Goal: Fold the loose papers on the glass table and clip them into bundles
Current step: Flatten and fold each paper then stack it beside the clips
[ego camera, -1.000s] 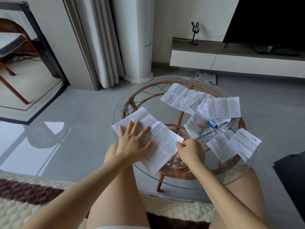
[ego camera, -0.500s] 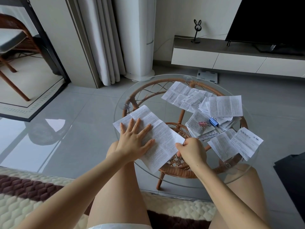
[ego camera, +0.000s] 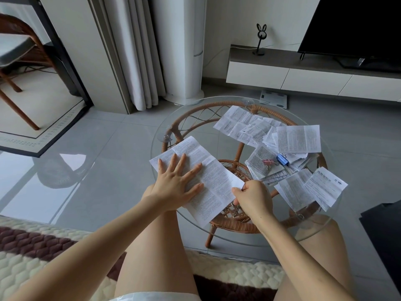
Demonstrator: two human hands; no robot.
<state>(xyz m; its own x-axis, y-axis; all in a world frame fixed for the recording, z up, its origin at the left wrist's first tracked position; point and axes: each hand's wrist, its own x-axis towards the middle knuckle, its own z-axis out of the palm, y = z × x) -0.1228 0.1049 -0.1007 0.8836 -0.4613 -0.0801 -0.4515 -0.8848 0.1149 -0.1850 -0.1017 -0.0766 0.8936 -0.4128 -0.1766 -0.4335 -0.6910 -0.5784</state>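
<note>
One sheet point(ego camera: 217, 192) lies under spread left fingers point(ego camera: 183, 162); right fingers point(ego camera: 239, 193) pinch its corner.

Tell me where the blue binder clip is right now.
Head view: the blue binder clip lies on the paper pile right of centre on the glass table, beside the pink clip, beyond the right hand.

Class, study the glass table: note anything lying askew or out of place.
The rightmost sheet lies skewed, its corner jutting past the glass table's rim. The other loose papers overlap at mixed angles, unbundled.
</note>
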